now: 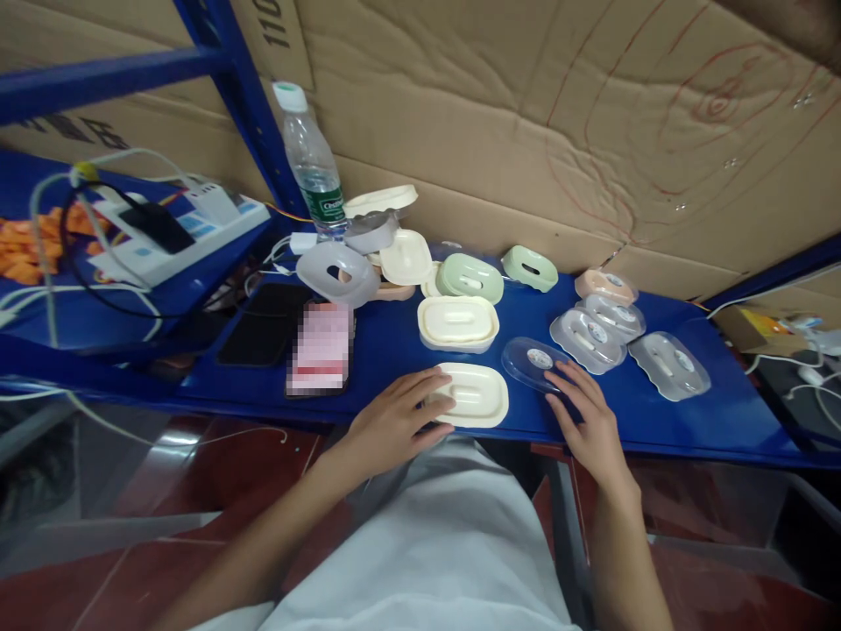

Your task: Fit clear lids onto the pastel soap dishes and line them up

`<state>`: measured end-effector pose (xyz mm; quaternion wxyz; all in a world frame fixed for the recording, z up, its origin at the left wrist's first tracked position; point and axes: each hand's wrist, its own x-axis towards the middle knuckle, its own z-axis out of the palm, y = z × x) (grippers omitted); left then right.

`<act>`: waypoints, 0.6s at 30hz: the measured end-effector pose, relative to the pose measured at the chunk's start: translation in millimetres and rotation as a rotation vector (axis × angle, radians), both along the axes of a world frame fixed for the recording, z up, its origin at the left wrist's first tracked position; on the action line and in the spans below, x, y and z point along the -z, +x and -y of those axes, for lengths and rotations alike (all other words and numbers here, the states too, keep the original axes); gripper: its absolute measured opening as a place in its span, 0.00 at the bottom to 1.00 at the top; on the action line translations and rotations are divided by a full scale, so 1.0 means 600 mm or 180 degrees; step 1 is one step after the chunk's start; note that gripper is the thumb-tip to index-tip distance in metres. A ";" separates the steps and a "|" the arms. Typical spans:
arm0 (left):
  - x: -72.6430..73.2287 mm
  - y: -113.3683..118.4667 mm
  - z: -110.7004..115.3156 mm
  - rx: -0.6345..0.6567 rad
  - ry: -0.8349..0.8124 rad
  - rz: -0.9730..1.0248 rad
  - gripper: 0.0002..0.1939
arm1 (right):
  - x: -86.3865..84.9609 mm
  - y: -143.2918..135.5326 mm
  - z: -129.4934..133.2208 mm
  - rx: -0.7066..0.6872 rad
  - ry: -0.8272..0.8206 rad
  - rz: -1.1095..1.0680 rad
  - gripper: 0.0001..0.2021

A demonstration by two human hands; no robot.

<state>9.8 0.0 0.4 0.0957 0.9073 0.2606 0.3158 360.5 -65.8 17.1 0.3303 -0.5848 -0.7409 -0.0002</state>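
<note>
- Judging from how things lie, I'd call the work partway: just beyond the left hand [391,425], a cream stack [458,326] already has one piece sitting on another, while the cream oval piece [483,407] under that hand's fingertips has no cover on it that I can see.
- The clear lid [526,358], with its round label, lies at the fingertips of the right hand [590,425], just beside the cream oval piece and not on it, so I read those two as unjoined.
- Plenty of loose pieces remain: a green box [491,282] farther out past the cream stack, a grey shell [321,272] beyond the left hand and to its left, and clear covers [595,349] past the right hand's fingers and off to its right.
- My left arm reaches in from the lower left, palm down, fingers stretched over the near end of the cream oval piece and slightly apart, thumb by its front edge; I see no pinch.
- My right arm comes up from the lower right, fingers spread and angled inward, tips at the clear lid's edge. I can't tell how firmly they press.
</note>
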 end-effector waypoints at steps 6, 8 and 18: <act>0.000 -0.004 0.000 0.0059 -0.0188 0.0213 0.07 | -0.034 -0.055 -0.090 -0.0330 0.0028 0.0393 0.19; 0.001 -0.006 -0.001 0.0100 -0.0227 0.0257 0.07 | -0.050 -0.095 -0.132 -0.0593 -0.0001 0.0508 0.19; 0.001 -0.005 -0.002 0.0040 -0.0211 0.0329 0.07 | -0.080 -0.135 -0.166 -0.0609 0.0403 -0.0125 0.08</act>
